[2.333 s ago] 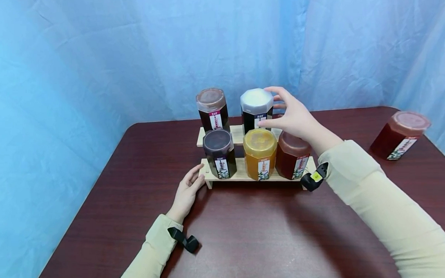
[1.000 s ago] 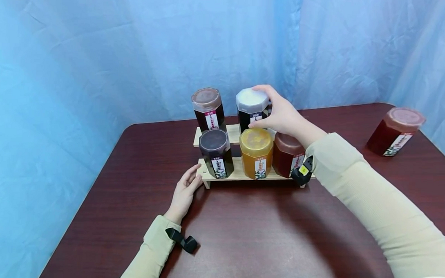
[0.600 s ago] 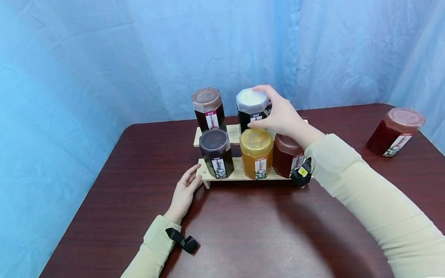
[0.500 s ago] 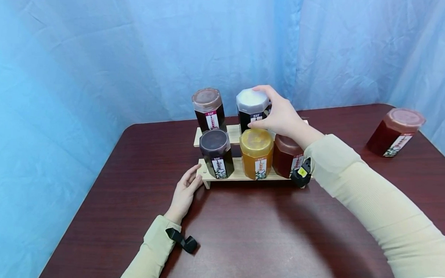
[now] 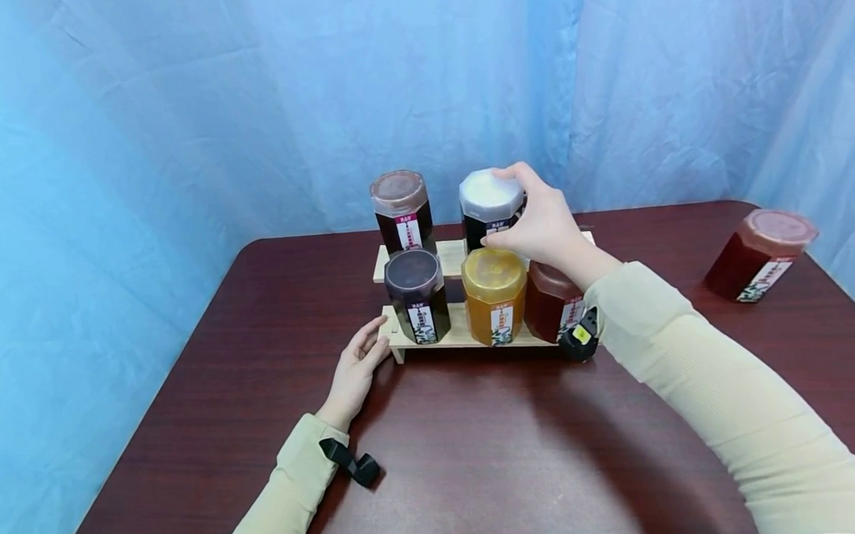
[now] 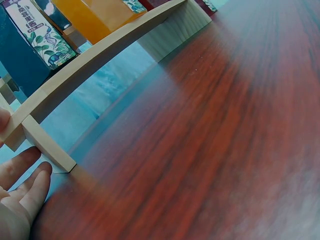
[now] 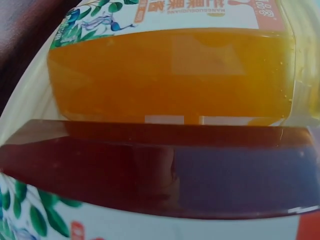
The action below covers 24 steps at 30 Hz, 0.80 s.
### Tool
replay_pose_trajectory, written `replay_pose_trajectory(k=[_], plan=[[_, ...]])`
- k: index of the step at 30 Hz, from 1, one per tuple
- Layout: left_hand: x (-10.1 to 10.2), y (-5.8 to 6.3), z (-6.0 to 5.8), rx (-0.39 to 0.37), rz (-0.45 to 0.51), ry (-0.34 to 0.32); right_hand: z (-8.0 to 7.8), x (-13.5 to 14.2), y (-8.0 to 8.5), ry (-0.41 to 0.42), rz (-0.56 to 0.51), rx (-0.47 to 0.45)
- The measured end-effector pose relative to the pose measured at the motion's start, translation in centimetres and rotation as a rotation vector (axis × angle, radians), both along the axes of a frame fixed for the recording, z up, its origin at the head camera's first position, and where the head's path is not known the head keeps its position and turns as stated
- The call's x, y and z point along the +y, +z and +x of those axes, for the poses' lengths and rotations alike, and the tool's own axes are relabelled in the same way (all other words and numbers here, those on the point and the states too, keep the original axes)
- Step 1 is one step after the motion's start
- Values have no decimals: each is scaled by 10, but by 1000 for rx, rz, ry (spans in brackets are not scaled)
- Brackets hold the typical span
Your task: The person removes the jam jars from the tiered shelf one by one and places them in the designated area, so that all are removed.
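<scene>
On the back tier of a two-tier wooden rack (image 5: 390, 323), my right hand (image 5: 538, 221) grips a dark jar with a white lid (image 5: 490, 192), thumb in front and fingers on the lid's right side. The left hand (image 5: 353, 368) holds the rack's front left end; in the left wrist view its fingers (image 6: 35, 192) lie by the rack's leg. Back left stands a dark jar with a brownish lid (image 5: 399, 199). The front tier bears a dark purple jar (image 5: 416, 286), an amber jar (image 5: 493, 289) and a red-brown jar (image 5: 550, 299), the last partly behind the right wrist.
Another red jar (image 5: 760, 255) stands apart at the right on the dark reddish-brown table (image 5: 478, 434). Blue curtains (image 5: 334, 99) hang behind and at the left of the table. The front jars stand close below my right forearm.
The right hand has closed in on the white-lidded jar, and the jar has shifted slightly to the right on the back tier. The left hand stays at the rack's end.
</scene>
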<state>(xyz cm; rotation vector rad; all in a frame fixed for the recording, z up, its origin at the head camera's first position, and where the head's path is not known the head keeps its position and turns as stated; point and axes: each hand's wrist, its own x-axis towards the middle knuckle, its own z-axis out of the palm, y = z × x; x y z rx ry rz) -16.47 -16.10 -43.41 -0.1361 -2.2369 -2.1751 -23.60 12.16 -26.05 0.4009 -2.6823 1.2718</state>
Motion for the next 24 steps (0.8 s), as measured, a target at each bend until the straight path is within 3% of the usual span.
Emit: replay_pose_trajectory(k=[9, 24], plan=[[1, 1, 2, -12, 34, -3, 3, 1, -2, -25, -61, 26], [3, 1, 2, -9, 13, 5, 8, 11, 2, -92, -190, 117]])
